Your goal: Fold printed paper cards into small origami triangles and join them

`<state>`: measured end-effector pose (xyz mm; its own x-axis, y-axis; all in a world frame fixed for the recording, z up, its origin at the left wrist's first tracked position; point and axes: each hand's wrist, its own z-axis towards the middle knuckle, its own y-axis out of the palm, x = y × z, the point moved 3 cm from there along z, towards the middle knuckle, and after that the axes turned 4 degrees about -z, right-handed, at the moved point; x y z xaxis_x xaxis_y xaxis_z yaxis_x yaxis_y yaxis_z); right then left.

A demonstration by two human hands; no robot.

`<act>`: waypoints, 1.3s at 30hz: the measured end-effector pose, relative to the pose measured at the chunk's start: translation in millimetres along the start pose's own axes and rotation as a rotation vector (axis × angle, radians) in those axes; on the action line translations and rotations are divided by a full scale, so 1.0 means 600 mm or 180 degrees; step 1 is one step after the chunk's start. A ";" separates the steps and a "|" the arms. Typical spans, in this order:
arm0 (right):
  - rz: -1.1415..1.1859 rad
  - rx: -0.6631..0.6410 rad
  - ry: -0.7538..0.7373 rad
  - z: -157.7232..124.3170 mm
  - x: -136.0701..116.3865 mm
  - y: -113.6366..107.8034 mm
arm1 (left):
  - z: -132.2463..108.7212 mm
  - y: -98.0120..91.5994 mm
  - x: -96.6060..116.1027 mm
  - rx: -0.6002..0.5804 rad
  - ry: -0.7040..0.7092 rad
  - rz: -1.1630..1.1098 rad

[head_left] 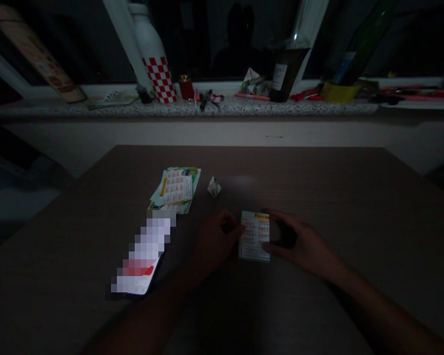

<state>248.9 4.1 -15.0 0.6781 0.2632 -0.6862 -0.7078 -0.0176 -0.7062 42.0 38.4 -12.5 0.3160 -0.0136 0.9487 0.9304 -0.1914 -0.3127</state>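
Note:
A small rectangular printed sheet of paper [255,236], probably folded, has orange and black text and a yellow strip near its top edge. My left hand [218,236] has its fingers curled, with thumb and forefinger pinching the sheet's left edge. On the other side my right hand [299,241] grips the right edge, thumb on the printed face and forefinger at the top corner. Whether the sheet touches the table is hard to tell in the dim light. Beyond my left hand stands a small folded paper piece [214,187] with pointed corners.
A stack of similar printed sheets [175,190] lies left on the brown table [318,182]. A lit phone [144,256], its screen blurred, lies nearer. Along the windowsill [229,106] are a checkered bottle [159,74], a red jar [186,88], a dark cup [284,71] and pens.

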 end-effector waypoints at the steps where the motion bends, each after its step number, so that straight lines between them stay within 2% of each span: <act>1: 0.0125 0.0105 0.0038 0.001 0.001 -0.001 | 0.000 0.000 0.000 0.0030 -0.0042 -0.0225; 5: 0.0666 0.0390 0.0379 0.001 -0.002 -0.005 | -0.002 -0.001 0.002 0.0233 -0.0071 -0.0895; 8: 0.1107 0.0210 0.0748 0.001 -0.009 -0.004 | -0.011 -0.003 0.010 0.0370 0.0145 -0.0980; 10: 0.1501 0.0044 0.0879 0.002 -0.012 -0.002 | -0.021 -0.005 0.018 0.0422 0.0410 -0.0694; 13: 0.2162 0.0049 0.0893 0.004 -0.012 -0.001 | -0.034 -0.005 0.032 0.0343 0.1109 0.0015; 17: 0.3036 0.0203 0.0935 0.002 -0.004 -0.001 | -0.049 0.008 0.050 -0.0275 0.2536 0.0921; 20: 0.3216 0.0146 0.0908 -0.002 -0.004 -0.004 | -0.053 0.017 0.056 -0.0501 0.3058 0.1457; 24: 0.2649 0.0046 0.0967 -0.002 -0.008 -0.006 | -0.052 0.021 0.059 -0.0640 0.3110 0.1772; 27: 0.1915 0.0263 0.0851 -0.003 -0.011 -0.008 | -0.049 0.018 0.060 -0.0680 0.3060 0.1700; 33: 0.0143 0.0529 -0.0453 -0.013 -0.035 -0.008 | -0.039 0.008 0.062 0.0168 0.2667 0.1746; 36: -0.0242 0.0712 -0.0979 -0.016 -0.049 -0.011 | -0.036 0.010 0.059 0.0177 0.2613 0.1818; 39: -0.0373 0.0944 -0.1238 -0.015 -0.060 -0.017 | -0.037 0.011 0.058 0.0197 0.2683 0.1821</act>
<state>233.6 -14.1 15.5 0.6724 0.5880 -0.4496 -0.6954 0.2938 -0.6558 54.9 14.7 19.8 0.5047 -0.7783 0.3737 0.6965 0.1113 -0.7089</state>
